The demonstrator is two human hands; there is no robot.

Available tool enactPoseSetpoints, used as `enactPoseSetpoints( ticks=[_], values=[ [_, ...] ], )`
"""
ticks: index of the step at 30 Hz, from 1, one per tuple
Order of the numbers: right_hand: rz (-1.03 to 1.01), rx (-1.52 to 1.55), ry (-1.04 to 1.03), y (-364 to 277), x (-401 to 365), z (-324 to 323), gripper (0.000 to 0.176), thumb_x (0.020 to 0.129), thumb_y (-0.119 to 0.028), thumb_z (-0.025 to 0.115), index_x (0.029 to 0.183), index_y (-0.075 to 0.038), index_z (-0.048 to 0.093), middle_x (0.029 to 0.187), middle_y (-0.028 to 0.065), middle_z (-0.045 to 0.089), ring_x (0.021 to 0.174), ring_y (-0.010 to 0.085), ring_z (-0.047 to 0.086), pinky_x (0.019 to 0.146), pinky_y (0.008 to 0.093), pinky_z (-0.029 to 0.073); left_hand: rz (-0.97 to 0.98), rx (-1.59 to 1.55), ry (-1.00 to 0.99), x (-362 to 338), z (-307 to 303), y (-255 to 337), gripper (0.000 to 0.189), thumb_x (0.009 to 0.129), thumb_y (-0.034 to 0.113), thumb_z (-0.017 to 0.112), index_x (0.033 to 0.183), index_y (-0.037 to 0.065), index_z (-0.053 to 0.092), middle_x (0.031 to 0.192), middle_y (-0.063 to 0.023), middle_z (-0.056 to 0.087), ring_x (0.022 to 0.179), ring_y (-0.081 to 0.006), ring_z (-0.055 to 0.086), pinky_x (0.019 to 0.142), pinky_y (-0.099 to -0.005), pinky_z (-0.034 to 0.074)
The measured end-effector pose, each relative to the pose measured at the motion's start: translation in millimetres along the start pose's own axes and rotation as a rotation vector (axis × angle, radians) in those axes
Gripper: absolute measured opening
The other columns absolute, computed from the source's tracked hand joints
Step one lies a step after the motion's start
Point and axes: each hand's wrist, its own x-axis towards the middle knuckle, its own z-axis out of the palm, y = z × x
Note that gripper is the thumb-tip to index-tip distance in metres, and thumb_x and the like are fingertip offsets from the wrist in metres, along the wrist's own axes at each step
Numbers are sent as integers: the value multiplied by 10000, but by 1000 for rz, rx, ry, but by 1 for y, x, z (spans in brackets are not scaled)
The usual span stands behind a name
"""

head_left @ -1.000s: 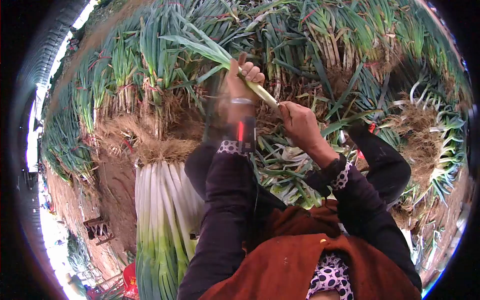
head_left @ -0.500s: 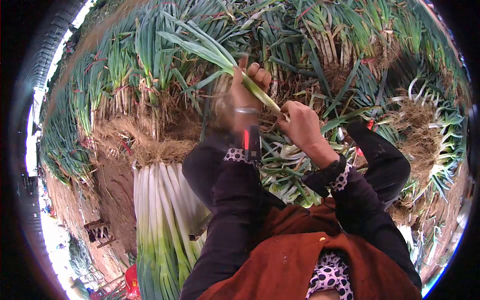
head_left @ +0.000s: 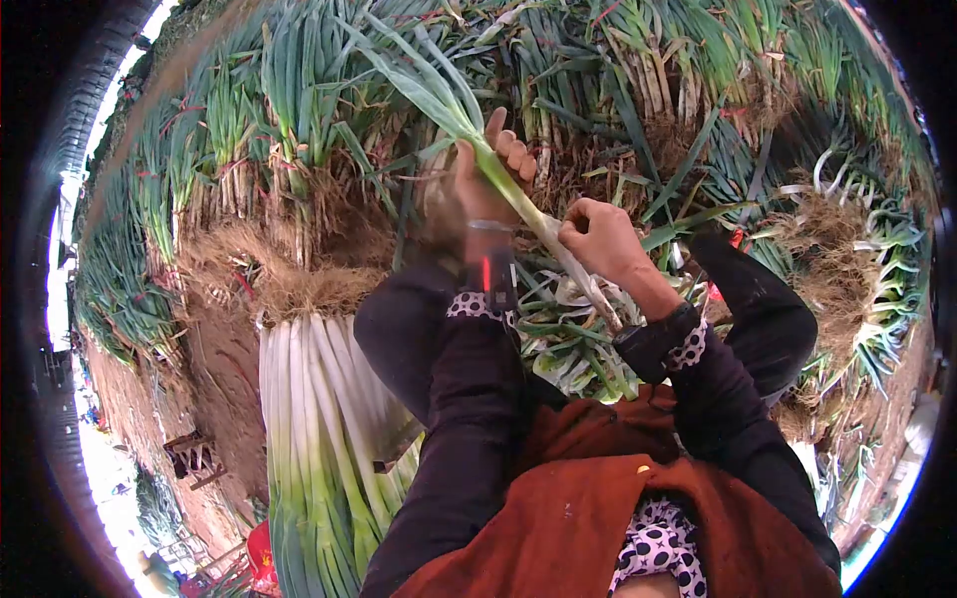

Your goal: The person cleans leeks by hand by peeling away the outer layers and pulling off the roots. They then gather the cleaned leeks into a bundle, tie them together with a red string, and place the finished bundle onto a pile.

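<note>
A long green onion (head_left: 510, 191) lies slantwise between my hands, leaves up to the left and a browner, dirtier lower end down to the right. My left hand (head_left: 495, 171) holds it round the upper stalk, thumb on one side and fingers curled on the other. Partway down, my right hand (head_left: 606, 242) pinches at the side of the stalk with thumb and forefinger. Whether a loose skin is between those fingertips is too small to tell. Beside my left leg lies a pile of clean white-stemmed green onions (head_left: 324, 419), roots toward the far side.
Bundles of untrimmed green onions (head_left: 299, 90) stand across the back and left. A rooted heap (head_left: 832, 249) lies at the right. Peeled leaf scraps (head_left: 568, 344) cover the ground between my legs. A small metal rack (head_left: 194, 458) and a red object (head_left: 262, 558) are at lower left.
The green onion's lower part now shows below my right hand, reaching toward my wrist. My right hand has shifted slightly along the stalk's side. My left hand keeps its grip, nearly in place.
</note>
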Motion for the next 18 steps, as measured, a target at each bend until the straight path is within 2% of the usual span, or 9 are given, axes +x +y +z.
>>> enactPoseSetpoints(
  ticks=[3,4,6,8,9,10,13,16,18],
  values=[
    [123,120,-81,16,0,7,242,735,-197,582,822,27,606,780,196,630,731,313,625,684,357,483,-32,23,-35,-2,-11,1,665,813,514,535,1267,44,409,777,9,475,639,-136,455,553,-274,403],
    [128,119,-82,14,0,4,242,735,-197,582,822,27,606,780,196,630,731,313,625,684,357,483,-101,-74,-186,0,-19,2,672,835,470,535,1321,56,329,904,0,505,764,-139,505,635,-292,442],
    [359,350,-180,11,-2,-2,262,749,-193,580,867,40,594,762,161,633,722,245,624,677,320,478,-172,-174,-334,1,-28,4,693,856,427,535,1375,68,248,1031,-10,536,888,-143,556,717,-311,482],
    [356,378,-166,16,-5,-1,272,755,-199,585,878,44,589,748,143,629,719,221,616,673,310,474,-181,-258,-356,1,-28,6,680,862,413,532,1377,74,246,1065,-17,520,904,-135,549,716,-315,486],
    [348,404,-153,12,-5,-3,283,761,-204,590,890,49,585,734,125,626,715,197,608,670,300,470,-142,-256,-155,-3,-15,4,684,830,470,545,1322,46,331,942,-24,530,742,-165,536,603,-292,481],
    [347,405,-159,5,-8,-2,283,761,-204,590,890,49,585,734,125,626,715,197,608,670,300,470,-137,-254,-153,-3,-17,4,684,830,470,545,1322,46,331,942,-24,530,742,-165,536,603,-292,481],
    [-69,288,117,-13,-18,4,321,775,-271,629,901,23,599,713,143,618,662,284,600,650,345,465,-116,-69,-112,-1,-14,1,632,837,467,536,1299,67,373,885,-12,509,694,-149,508,558,-280,456],
    [-36,119,9,-18,-17,1,276,801,-253,601,925,-7,609,748,187,605,702,340,590,652,372,459,-176,-193,-304,1,-19,-4,580,894,394,483,1328,38,334,824,-4,459,631,-100,448,514,-250,393],
    [-85,97,28,-8,-14,8,223,818,-215,566,926,-28,619,772,206,591,729,362,579,641,392,452,-187,-221,-300,1,-24,-5,543,906,383,465,1311,37,358,751,9,405,563,-87,384,475,-238,346]
  ],
)
